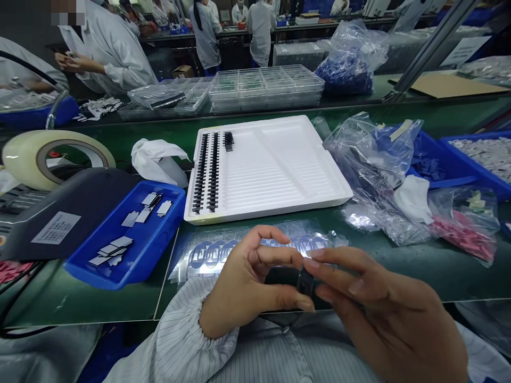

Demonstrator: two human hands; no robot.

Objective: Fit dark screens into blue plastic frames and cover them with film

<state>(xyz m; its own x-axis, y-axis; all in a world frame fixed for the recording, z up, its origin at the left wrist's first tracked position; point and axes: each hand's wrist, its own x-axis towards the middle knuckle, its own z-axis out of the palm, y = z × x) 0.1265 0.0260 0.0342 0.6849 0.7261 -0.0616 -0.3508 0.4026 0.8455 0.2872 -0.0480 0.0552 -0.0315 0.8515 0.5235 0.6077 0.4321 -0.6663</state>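
Note:
Between my two hands is a small black part point(305, 282), mostly covered by fingers; its exact kind does not show. My left hand point(259, 282) pinches it between thumb and index finger from the left. From the right, my right hand point(383, 298) closes its fingertips and thumb on the same part. Just beyond the hands lies a clear sheet of stickers point(207, 254) with round and square outlines. Farther off, a white foam tray point(279, 170) carries rows of small black parts point(213, 170) along its left side, with a short row point(229, 141) beside them at the top.
A blue bin point(159, 234) with small white-and-black pieces stands at left, near a large tape roll point(56, 154). Plastic bags point(367, 165), a bag of pink pieces point(465, 234) and blue bins point(451, 178) crowd the right. Clear divided boxes point(265, 88) line the back shelf; co-workers stand beyond.

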